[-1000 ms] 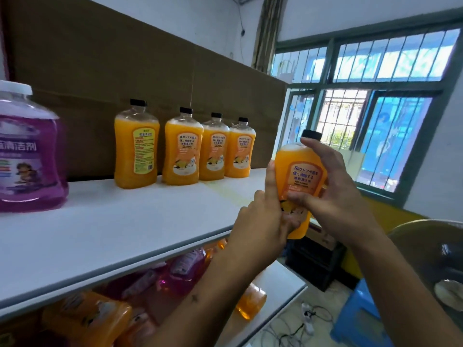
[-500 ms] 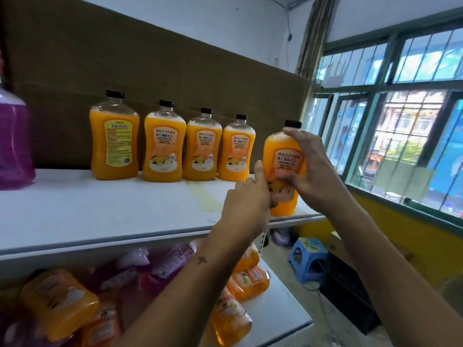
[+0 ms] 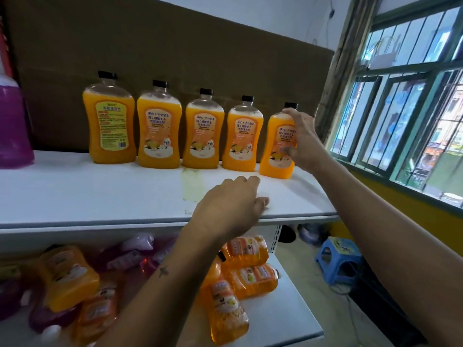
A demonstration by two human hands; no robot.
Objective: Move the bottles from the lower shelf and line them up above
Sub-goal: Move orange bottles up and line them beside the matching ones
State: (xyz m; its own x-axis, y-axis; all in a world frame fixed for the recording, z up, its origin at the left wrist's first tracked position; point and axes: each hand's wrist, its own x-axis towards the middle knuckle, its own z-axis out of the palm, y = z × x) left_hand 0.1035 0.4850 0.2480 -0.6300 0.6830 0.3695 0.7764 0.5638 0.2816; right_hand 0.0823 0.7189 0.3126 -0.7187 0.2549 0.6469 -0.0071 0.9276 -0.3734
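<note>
Your right hand [image 3: 302,141] grasps the fifth orange bottle [image 3: 276,149], which stands upright on the upper shelf [image 3: 100,196] at the right end of the row, just beside the fourth bottle [image 3: 241,141]. Your left hand [image 3: 233,206] hangs released, fingers loosely curled, over the shelf's front edge. More bottles [image 3: 245,271] lie on the lower shelf [image 3: 288,319].

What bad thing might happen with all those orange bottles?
1. The fifth orange bottle, gripped by the right hand, stands nearest the upper shelf end by the window; a nudge might tip it off.
2. It stands close to the fourth bottle, so a bump might knock the row over.
3. The bottles lying on the lower shelf are piled loosely and might roll.
</note>
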